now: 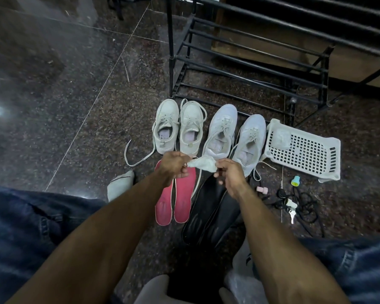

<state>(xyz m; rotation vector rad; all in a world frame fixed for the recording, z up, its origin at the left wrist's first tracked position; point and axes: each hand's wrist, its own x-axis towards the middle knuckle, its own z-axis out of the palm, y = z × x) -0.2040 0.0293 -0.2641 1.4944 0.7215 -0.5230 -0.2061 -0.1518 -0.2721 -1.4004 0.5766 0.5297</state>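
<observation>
Jeans [20,227] flank left hand [173,164] and right hand [230,174], white cloth [203,164] pinched between.

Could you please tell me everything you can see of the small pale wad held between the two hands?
The pale wad is greyish white, crumpled and soft-looking; whether it is cloth or thin paper cannot be told. It lies sideways, drawn out between the hands. The left hand pinches its narrow, twisted end and the right hand grips its fuller end. It is held off the floor, in front of the heels of the white sneakers.
</observation>
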